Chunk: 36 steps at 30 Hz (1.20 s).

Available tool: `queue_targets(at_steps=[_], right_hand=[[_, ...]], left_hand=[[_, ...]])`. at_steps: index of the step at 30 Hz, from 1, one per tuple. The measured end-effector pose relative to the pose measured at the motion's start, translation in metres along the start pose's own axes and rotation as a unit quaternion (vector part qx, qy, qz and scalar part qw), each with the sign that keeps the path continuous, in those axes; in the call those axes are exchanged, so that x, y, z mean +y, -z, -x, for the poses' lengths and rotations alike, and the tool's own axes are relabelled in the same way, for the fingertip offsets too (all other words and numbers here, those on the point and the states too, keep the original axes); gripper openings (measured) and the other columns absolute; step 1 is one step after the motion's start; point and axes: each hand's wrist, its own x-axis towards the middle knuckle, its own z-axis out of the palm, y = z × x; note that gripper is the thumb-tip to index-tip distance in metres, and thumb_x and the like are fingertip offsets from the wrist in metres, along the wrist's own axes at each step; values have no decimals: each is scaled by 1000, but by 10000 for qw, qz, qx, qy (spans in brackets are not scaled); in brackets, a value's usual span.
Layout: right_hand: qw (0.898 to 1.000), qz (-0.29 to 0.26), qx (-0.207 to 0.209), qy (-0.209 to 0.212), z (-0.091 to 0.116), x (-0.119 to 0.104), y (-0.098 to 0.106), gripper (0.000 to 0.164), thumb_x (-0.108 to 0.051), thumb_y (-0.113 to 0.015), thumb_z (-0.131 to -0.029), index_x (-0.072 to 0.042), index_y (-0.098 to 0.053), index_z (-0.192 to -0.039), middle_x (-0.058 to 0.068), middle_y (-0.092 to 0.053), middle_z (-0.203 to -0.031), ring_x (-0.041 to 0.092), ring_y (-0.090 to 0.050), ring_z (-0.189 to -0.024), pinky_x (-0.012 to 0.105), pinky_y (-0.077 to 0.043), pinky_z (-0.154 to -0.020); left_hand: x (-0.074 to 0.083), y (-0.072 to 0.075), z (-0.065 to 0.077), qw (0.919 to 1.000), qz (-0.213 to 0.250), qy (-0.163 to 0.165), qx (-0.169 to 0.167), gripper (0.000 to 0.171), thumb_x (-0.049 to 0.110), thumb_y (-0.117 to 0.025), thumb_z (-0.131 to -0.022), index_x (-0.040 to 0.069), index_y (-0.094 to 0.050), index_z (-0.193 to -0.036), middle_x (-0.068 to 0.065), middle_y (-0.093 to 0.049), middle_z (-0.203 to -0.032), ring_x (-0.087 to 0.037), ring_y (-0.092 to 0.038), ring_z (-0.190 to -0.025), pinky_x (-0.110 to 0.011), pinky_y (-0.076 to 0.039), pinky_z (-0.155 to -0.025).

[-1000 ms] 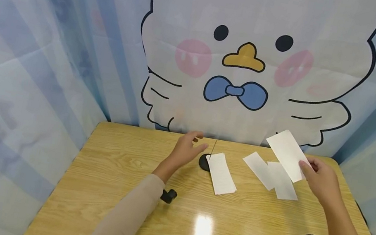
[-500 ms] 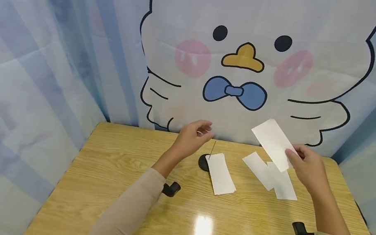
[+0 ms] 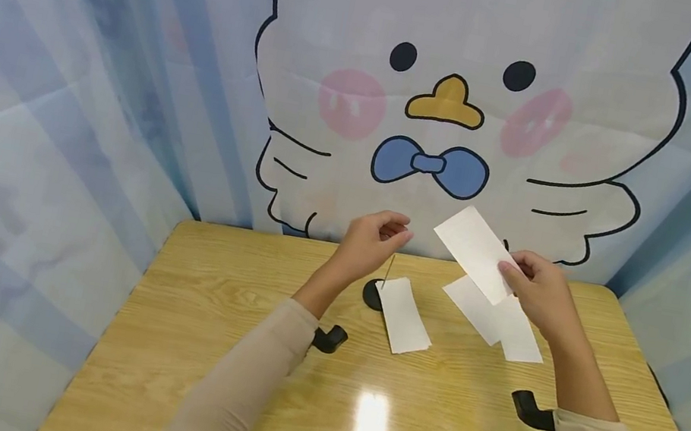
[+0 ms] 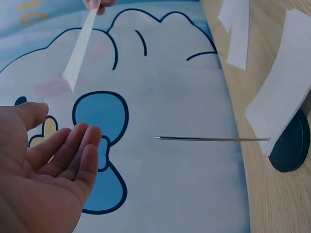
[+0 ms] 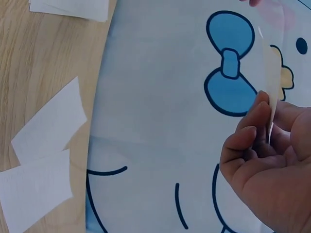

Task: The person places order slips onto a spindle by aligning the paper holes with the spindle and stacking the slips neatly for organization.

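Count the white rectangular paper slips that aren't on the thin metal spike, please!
3: one slip in the right hand, two slips on the light wooden table. More could hide underneath.

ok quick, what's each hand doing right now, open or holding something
Left hand: open, fingers loosely curled, holding nothing.
Right hand: closed, pinching a white paper slip between thumb and fingers.
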Motion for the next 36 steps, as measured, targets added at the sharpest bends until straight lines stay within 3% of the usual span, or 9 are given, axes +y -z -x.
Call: queue_targets(at_steps=[6, 14, 25, 31, 36], right_hand=[[9996, -185, -121, 169, -2, -7, -12, 37, -33, -55, -109, 2, -65, -119, 12, -60, -90, 15, -52, -76, 26, -47, -65], [9992, -234, -302, 91, -5, -19, -25, 38, -32, -54, -109, 1, -65, -122, 17, -65, -101, 28, -57, -84, 27, -50, -67], [9989, -103, -456, 61, -8, -23, -36, 34, -33, -55, -108, -3, -67, -119, 15, -67, -102, 25, -57, -87, 31, -50, -73], [9984, -114, -547, 59, -9, -22, -41, 33, -32, -57, -108, -3, -67, -117, 13, -67, -98, 24, -54, -83, 33, -47, -71], [9978, -196, -632, -33, -9, -17, -47, 31, -30, -58, -107, -3, -67, -118, 14, -69, -102, 23, -56, -85, 33, -49, -72]], left_hand=[[0, -2, -2, 9999, 76, 107, -45, 33, 27, -63, -105, 8, -70, -130, -6, -73, -113, -19, -68, -102, -30, -58, -87], [-1, -2, -5, 9992, 254, 273, 120, 28, 24, -64, -104, 7, -72, -125, -5, -74, -104, -18, -73, -93, -28, -59, -79], [-3, -4, -8, 9980, 387, 358, 349, 16, 14, -67, -101, 5, -75, -112, -8, -72, -94, -19, -72, -82, -26, -59, -74], [-8, -4, -10, 9985, 330, 349, 274, 14, 12, -66, -101, 5, -75, -110, -9, -71, -94, -25, -72, -84, -24, -58, -72], [-12, -3, -12, 9989, 92, 412, 190, 14, 13, -67, -102, 6, -76, -110, -7, -72, -94, -20, -67, -80, -23, -54, -69]])
